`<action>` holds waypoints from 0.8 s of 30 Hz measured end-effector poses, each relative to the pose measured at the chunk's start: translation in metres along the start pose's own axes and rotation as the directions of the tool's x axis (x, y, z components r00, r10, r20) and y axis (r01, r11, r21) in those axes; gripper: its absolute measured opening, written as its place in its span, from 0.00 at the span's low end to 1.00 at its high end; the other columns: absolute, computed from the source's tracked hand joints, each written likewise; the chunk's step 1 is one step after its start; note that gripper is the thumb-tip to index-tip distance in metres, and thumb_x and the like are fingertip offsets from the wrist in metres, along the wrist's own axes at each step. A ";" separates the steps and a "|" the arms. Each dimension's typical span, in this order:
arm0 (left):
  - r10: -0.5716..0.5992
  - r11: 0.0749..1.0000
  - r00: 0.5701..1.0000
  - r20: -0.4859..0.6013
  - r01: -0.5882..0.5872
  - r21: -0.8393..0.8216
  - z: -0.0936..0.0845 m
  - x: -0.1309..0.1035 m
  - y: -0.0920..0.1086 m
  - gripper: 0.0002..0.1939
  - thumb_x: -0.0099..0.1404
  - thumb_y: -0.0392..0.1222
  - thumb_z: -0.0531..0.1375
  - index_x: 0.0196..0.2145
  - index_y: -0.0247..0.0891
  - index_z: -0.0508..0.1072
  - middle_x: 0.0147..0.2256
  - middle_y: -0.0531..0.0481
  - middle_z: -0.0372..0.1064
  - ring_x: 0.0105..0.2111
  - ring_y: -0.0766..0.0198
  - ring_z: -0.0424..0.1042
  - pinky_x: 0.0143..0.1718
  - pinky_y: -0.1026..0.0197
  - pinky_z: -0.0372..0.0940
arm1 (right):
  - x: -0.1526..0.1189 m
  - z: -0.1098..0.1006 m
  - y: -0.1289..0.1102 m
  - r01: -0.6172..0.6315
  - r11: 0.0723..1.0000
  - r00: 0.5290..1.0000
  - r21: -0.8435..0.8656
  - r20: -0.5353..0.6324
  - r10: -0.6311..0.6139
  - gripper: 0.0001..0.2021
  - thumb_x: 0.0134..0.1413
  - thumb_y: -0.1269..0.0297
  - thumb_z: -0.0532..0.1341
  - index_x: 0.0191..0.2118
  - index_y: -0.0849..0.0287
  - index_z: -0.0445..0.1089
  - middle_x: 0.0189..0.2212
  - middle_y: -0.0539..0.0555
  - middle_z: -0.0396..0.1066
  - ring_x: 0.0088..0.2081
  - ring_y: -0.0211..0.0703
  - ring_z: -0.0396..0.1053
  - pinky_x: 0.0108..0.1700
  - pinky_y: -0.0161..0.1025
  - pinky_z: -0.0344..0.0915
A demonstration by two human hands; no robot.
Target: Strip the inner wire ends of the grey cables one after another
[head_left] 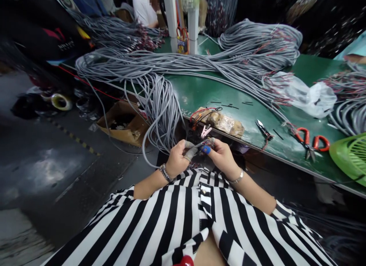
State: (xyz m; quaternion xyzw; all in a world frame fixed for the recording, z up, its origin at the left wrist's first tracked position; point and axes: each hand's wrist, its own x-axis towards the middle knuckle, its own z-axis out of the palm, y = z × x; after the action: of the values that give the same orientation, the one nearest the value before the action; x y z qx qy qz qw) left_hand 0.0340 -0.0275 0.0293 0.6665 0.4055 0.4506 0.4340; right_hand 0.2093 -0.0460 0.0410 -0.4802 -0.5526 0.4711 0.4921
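My left hand is closed, its grey-wrapped thumb and finger pinching a grey cable in front of my body. My right hand, with a blue cover on the thumb, pinches the same cable near its end. Thin dark and reddish wires show around the fingertips, too small to make out well. Just beyond my fingers, a pink clip stands at the table's edge. A padded block wrapped in tape lies behind it. To the left, a bundle of grey cables hangs over the edge.
On the green table lie a large cable coil, a plastic bag, black-handled snips and red-handled scissors. A green basket stands at right. A cardboard box sits below left. Another person is across the table.
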 end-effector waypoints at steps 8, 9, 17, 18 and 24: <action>-0.279 0.440 0.881 0.381 0.470 -0.765 -0.018 0.007 0.007 0.12 0.57 0.45 0.64 0.30 0.34 0.69 0.15 0.63 0.50 0.09 0.81 0.39 0.12 0.71 0.43 | 0.002 -0.003 0.026 -0.282 0.936 0.955 0.212 0.152 0.254 0.19 0.48 0.46 0.63 0.27 0.58 0.62 0.17 0.45 0.61 0.16 0.28 0.46 0.17 0.30 0.43; -0.275 0.454 0.895 0.352 0.443 -0.773 -0.021 0.007 0.007 0.11 0.57 0.44 0.64 0.30 0.34 0.69 0.15 0.62 0.52 0.09 0.81 0.41 0.12 0.72 0.43 | 0.000 -0.004 0.023 -0.216 0.968 0.974 0.126 0.097 0.205 0.18 0.51 0.48 0.62 0.27 0.59 0.63 0.18 0.46 0.62 0.17 0.29 0.50 0.19 0.31 0.48; -0.304 0.772 0.922 0.242 0.386 -0.504 -0.010 -0.011 -0.007 0.17 0.58 0.52 0.65 0.31 0.35 0.66 0.16 0.60 0.61 0.10 0.79 0.50 0.10 0.73 0.40 | 0.002 -0.002 -0.022 0.197 0.957 0.980 -0.213 0.067 -0.187 0.25 0.50 0.55 0.66 0.52 0.58 0.66 0.35 0.53 0.74 0.35 0.41 0.70 0.39 0.38 0.67; -0.293 0.788 0.923 0.248 0.380 -0.484 -0.010 -0.012 -0.008 0.18 0.58 0.52 0.65 0.32 0.35 0.66 0.17 0.60 0.61 0.10 0.79 0.50 0.10 0.73 0.41 | 0.005 -0.001 -0.023 0.205 0.956 0.978 -0.211 0.070 -0.194 0.22 0.50 0.55 0.66 0.49 0.59 0.68 0.34 0.53 0.74 0.34 0.41 0.70 0.38 0.38 0.67; -0.276 0.759 0.910 0.308 0.403 -0.512 -0.012 -0.012 -0.014 0.17 0.59 0.52 0.64 0.32 0.35 0.65 0.17 0.60 0.61 0.10 0.79 0.49 0.11 0.73 0.41 | 0.008 0.007 -0.004 0.096 0.995 0.995 0.003 -0.009 -0.096 0.16 0.48 0.51 0.67 0.31 0.60 0.72 0.27 0.51 0.71 0.28 0.38 0.65 0.33 0.37 0.66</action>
State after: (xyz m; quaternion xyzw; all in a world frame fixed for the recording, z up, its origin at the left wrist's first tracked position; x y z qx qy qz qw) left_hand 0.0174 -0.0322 0.0154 0.4672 0.3192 0.3888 0.7271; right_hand 0.2014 -0.0386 0.0456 -0.4544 -0.5720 0.4458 0.5173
